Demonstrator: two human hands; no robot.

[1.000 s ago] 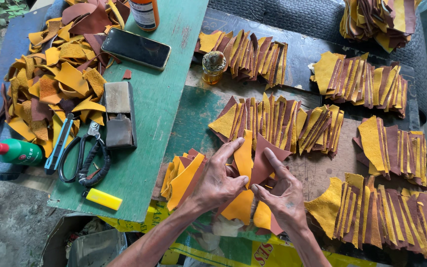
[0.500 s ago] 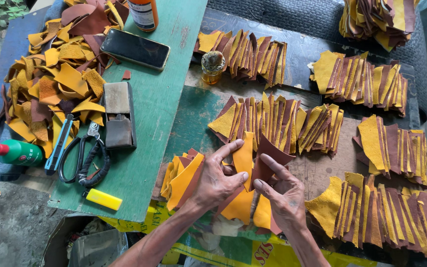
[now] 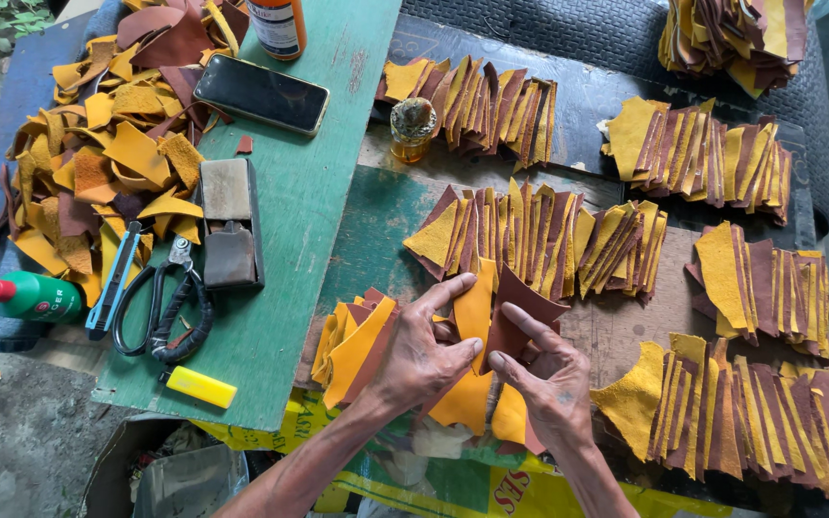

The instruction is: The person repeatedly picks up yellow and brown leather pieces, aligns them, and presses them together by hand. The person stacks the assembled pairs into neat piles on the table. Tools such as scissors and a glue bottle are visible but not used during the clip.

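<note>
My left hand (image 3: 421, 358) and my right hand (image 3: 549, 381) meet at the bottom middle of the view. Together they grip a small bunch of cut leather pieces (image 3: 491, 317), yellow and brown, standing on edge between the fingers. More yellow pieces (image 3: 462, 403) lie flat under both hands. Just left of my left hand leans a short fanned stack of orange and brown pieces (image 3: 352, 341). Directly beyond my hands a longer fanned row of pieces (image 3: 530, 235) rests on the worn table.
A green board (image 3: 309, 211) carries a phone (image 3: 260, 94), a sharpening block (image 3: 229, 223), scissors (image 3: 160, 312), a blue knife (image 3: 115, 278) and a yellow lighter (image 3: 201, 387). A loose scrap heap (image 3: 98, 163) lies far left, a green glue bottle (image 3: 31, 295) beside it. Several fanned stacks (image 3: 722, 412) fill the right side.
The fingers of both hands have shifted slightly on the bunch of pieces, with the brown piece nudged a little rightward. Everything else stays where it was.
</note>
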